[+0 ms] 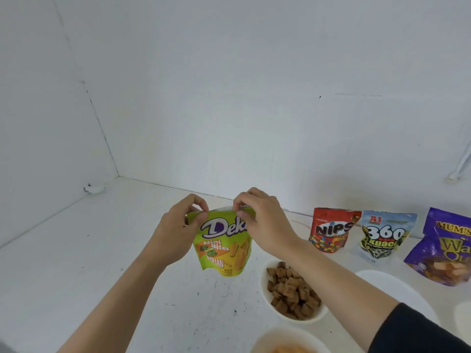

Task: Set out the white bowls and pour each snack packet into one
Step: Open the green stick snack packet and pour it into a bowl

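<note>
A green Deka Mini Bites packet (223, 247) hangs upright above the white table. My left hand (178, 225) pinches its top left corner and my right hand (262, 220) pinches its top right edge. To the packet's lower right, a white bowl (265, 289) holds brown square snacks. Another white bowl (270, 337) with orange snacks shows at the bottom edge. An empty white bowl (392, 289) sits to the right, partly behind my right forearm.
Three sealed packets stand along the back right: a red Nips packet (331, 229), a 360 Kuaci packet (384, 235) and a purple packet (443, 248). White walls close the back and left. A further white bowl's rim (462, 317) shows at the right edge.
</note>
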Motion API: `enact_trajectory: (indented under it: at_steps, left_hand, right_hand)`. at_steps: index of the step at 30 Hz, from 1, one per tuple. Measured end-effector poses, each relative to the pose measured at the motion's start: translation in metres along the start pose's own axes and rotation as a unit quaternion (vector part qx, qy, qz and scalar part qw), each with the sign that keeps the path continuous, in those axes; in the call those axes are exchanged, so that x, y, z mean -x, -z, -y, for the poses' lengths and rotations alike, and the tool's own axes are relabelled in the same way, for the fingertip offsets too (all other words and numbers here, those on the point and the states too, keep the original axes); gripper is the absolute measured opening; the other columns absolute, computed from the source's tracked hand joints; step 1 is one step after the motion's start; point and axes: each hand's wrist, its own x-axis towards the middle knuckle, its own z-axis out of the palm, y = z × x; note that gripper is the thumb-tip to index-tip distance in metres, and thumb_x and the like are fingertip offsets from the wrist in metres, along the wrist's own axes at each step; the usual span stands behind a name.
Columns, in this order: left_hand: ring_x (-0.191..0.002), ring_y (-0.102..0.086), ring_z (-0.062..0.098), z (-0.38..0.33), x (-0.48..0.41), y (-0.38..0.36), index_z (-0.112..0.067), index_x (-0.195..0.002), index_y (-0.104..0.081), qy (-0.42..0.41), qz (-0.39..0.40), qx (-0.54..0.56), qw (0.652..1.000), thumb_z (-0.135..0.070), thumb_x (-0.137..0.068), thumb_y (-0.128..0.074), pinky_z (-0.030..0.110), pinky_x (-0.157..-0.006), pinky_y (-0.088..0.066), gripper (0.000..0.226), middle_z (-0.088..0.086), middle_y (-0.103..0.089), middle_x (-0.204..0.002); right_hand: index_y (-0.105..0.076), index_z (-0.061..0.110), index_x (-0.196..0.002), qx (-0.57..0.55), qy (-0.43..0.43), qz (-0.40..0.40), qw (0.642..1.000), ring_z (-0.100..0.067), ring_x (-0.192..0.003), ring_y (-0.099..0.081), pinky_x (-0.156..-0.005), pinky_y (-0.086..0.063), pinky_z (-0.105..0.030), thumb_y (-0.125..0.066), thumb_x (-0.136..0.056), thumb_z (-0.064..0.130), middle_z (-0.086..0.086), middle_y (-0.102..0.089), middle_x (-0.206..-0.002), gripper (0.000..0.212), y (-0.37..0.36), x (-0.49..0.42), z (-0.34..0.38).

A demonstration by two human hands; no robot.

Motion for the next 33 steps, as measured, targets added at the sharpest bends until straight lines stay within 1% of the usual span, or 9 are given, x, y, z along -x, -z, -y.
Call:
enact_trajectory:
  at_steps: [5,10,13,15,19,21,25,29,33]
  left_hand:
    - [-0.067,-0.063,0.014,0.032,0.035,0.017,-0.029,-0.091,-0.057,0.028,0.012,-0.012,0.999,-0.019,-0.103,-0.056,0.035,-0.06,-0.047,0.016,-0.001,-0.071,-0.084]
    - [-0.064,-0.061,0.009,0.053,0.061,0.013,-0.026,-0.093,-0.055,0.058,0.028,-0.037,0.997,-0.016,-0.104,-0.054,0.014,-0.05,-0.041,0.015,0.001,-0.069,-0.087]
    - [-0.065,-0.063,0.009,0.06,0.069,0.01,-0.026,-0.096,-0.055,0.063,0.017,-0.035,0.997,-0.018,-0.104,-0.054,0.012,-0.047,-0.041,0.011,0.003,-0.07,-0.089]
    - [-0.067,-0.066,0.01,0.06,0.069,0.012,-0.027,-0.095,-0.057,0.064,0.009,-0.032,0.997,-0.02,-0.103,-0.057,0.012,-0.048,-0.042,0.01,0.001,-0.071,-0.087]
    - [-0.063,-0.063,0.001,0.059,0.067,0.017,-0.031,-0.087,-0.064,0.033,-0.007,-0.061,0.998,-0.02,-0.096,-0.069,0.012,-0.052,-0.045,0.015,-0.006,-0.07,-0.082]
    - [-0.067,-0.063,0.001,0.06,0.066,0.02,-0.031,-0.082,-0.07,0.012,-0.028,-0.082,0.996,-0.02,-0.091,-0.075,0.012,-0.056,-0.045,0.015,-0.009,-0.07,-0.079]
    - [-0.076,-0.066,0.006,0.064,0.066,0.021,-0.027,-0.081,-0.076,-0.025,-0.049,-0.088,0.995,-0.012,-0.085,-0.081,0.012,-0.063,-0.049,0.016,-0.011,-0.072,-0.078]
    - [-0.077,-0.067,0.007,0.064,0.063,0.022,-0.027,-0.084,-0.076,-0.047,-0.034,-0.081,0.995,-0.011,-0.085,-0.08,0.012,-0.064,-0.048,0.017,-0.009,-0.072,-0.083]
    - [-0.08,-0.064,0.005,0.064,0.061,0.025,-0.03,-0.089,-0.077,-0.054,-0.003,-0.109,0.993,-0.016,-0.085,-0.081,0.011,-0.065,-0.048,0.015,-0.013,-0.071,-0.086]
  right_hand:
    - [-0.062,0.022,-0.092,-0.003,-0.013,0.036,0.999,-0.015,-0.098,-0.058,-0.091,-0.041,-0.034,-0.062,-0.09,0.004,0.007,-0.058,-0.095,0.019,-0.034,0.022,0.022]
    - [-0.061,0.024,-0.092,0.022,-0.031,0.077,0.996,-0.014,-0.099,-0.058,-0.093,-0.034,-0.034,-0.062,-0.089,0.006,0.008,-0.057,-0.096,0.019,-0.061,0.045,0.026]
    - [-0.059,0.027,-0.094,0.006,-0.029,0.085,0.996,-0.011,-0.101,-0.057,-0.095,-0.041,-0.039,-0.064,-0.088,0.009,0.01,-0.057,-0.098,0.02,-0.069,0.051,0.026]
    - [-0.064,0.027,-0.098,0.009,-0.003,0.08,0.997,-0.01,-0.102,-0.052,-0.095,-0.037,-0.034,-0.068,-0.086,0.011,0.011,-0.056,-0.101,0.02,-0.072,0.049,0.028]
    - [-0.076,0.026,-0.101,0.037,0.072,0.093,0.992,-0.011,-0.101,-0.047,-0.088,-0.032,-0.033,-0.072,-0.085,0.015,0.013,-0.06,-0.098,0.019,-0.077,0.041,0.036]
    - [-0.077,0.025,-0.097,0.039,0.088,0.079,0.992,-0.013,-0.097,-0.048,-0.084,-0.033,-0.033,-0.074,-0.083,0.015,0.013,-0.061,-0.093,0.017,-0.082,0.041,0.033]
    - [-0.073,0.021,-0.088,0.019,0.095,0.045,0.994,-0.014,-0.091,-0.051,-0.081,-0.037,-0.034,-0.07,-0.084,0.017,0.012,-0.062,-0.087,0.006,-0.086,0.043,0.03]
    - [-0.066,0.019,-0.092,0.019,0.08,0.084,0.993,-0.016,-0.095,-0.049,-0.084,-0.038,-0.038,-0.063,-0.092,0.014,0.009,-0.06,-0.093,0.005,-0.085,0.039,0.032]
    - [-0.065,0.021,-0.089,0.035,0.099,0.096,0.99,-0.016,-0.092,-0.05,-0.082,-0.036,-0.038,-0.053,-0.091,0.022,0.011,-0.063,-0.088,0.012,-0.083,0.033,0.033]
